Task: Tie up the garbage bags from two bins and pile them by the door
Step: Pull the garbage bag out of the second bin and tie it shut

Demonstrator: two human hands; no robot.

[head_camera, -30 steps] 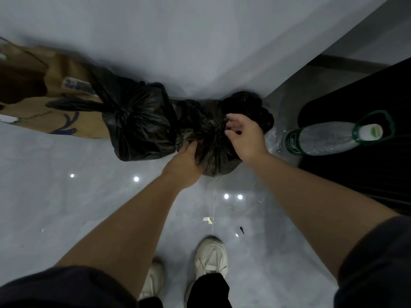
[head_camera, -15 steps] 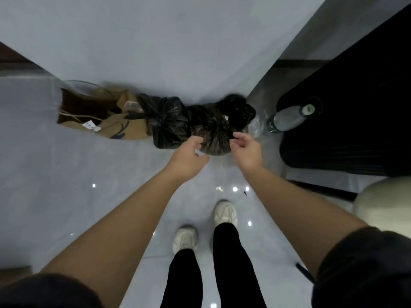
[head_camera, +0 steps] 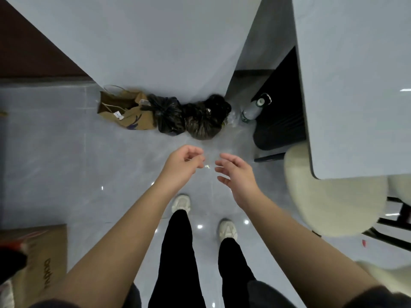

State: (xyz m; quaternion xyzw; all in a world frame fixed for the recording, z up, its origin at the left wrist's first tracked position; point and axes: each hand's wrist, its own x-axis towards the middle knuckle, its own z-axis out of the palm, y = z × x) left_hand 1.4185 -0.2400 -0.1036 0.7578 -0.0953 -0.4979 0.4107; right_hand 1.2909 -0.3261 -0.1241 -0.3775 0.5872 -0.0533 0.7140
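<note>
Left hand [head_camera: 182,163] fingers loosely curled, right hand [head_camera: 235,172] fingers relaxed, both holding nothing. Beyond the fingertips, well apart, tied black plastic garbage bag [head_camera: 169,114] touches second dark plastic garbage bag [head_camera: 201,124] at the grey wall [head_camera: 155,52], beside crumpled brown paper bag [head_camera: 133,116]. Tying and piling look done; door not identifiable.

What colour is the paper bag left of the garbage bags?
The paper bag is brown, with a bluish-purple mark on its side. Head view.
</note>
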